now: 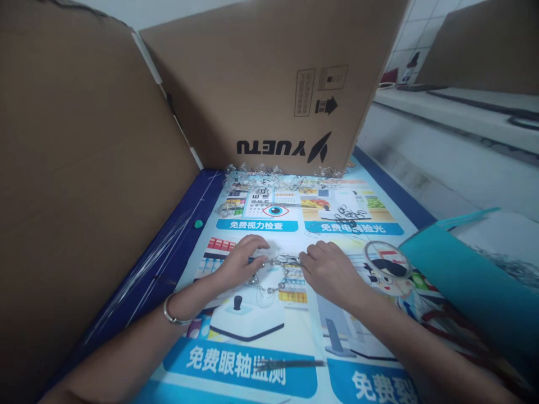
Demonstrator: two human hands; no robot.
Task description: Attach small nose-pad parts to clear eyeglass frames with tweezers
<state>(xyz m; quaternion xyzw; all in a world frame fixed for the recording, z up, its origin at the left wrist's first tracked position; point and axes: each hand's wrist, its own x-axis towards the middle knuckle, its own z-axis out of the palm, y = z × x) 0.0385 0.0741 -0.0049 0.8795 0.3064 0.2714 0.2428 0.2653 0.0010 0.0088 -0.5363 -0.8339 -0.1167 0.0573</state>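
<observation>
My left hand and my right hand rest close together on a printed poster mat. Both pinch the top of a loop of clear beads on a thin string, which hangs toward me between them. The fingers of each hand are curled in at the strand. A silver bangle circles my left wrist.
Cardboard panels stand at the left and behind, the rear one printed YUETU. Clear beads lie piled along its base. Small dark rings lie further back. A teal folder sits at the right.
</observation>
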